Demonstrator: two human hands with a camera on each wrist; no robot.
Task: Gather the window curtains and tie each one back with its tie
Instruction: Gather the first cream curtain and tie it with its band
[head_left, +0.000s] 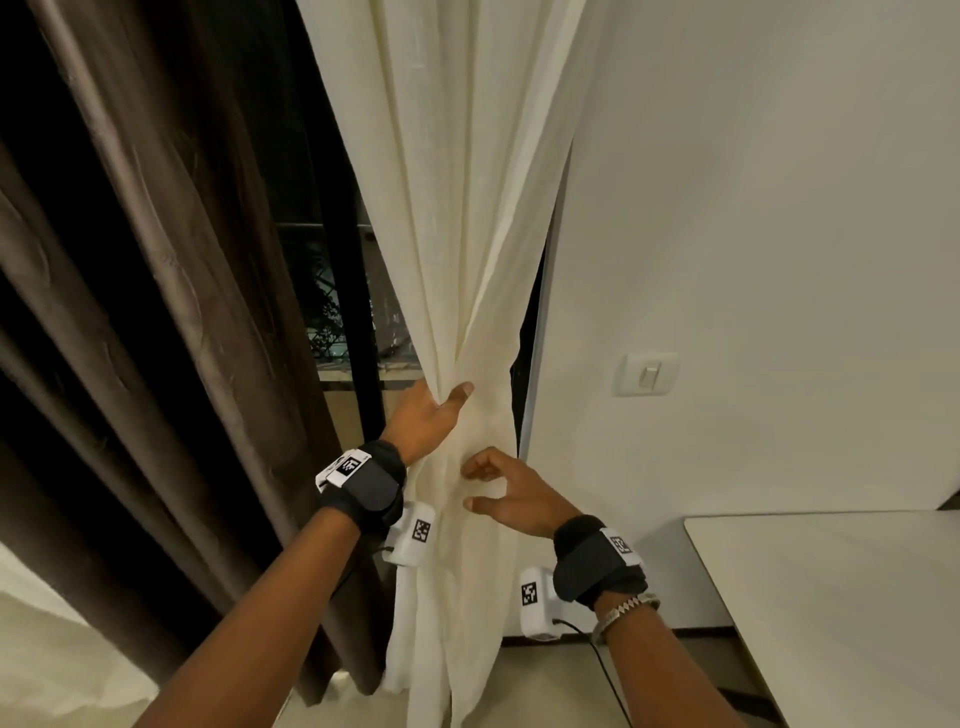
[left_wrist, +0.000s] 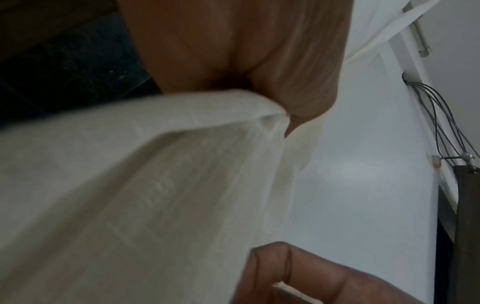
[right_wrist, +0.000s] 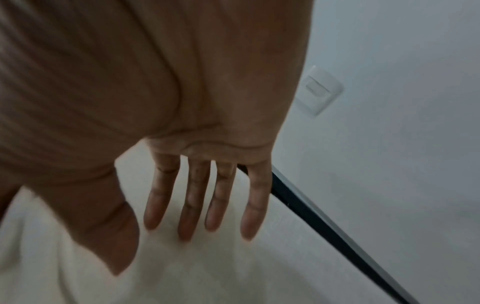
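We face a white wall (head_left: 753, 208) with a light switch (head_left: 649, 374), a white bench (head_left: 841, 597) at right, dark window glass (head_left: 337, 291), pale floor (head_left: 545, 686) below.

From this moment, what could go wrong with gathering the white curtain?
1. Only the left hand grips the white curtain; the right hand is open beside it, so folds may slip out of the grip.
2. No tie is visible in any view, so the bundle may have to be released to find one.
3. The brown curtain hangs loose and ungathered.
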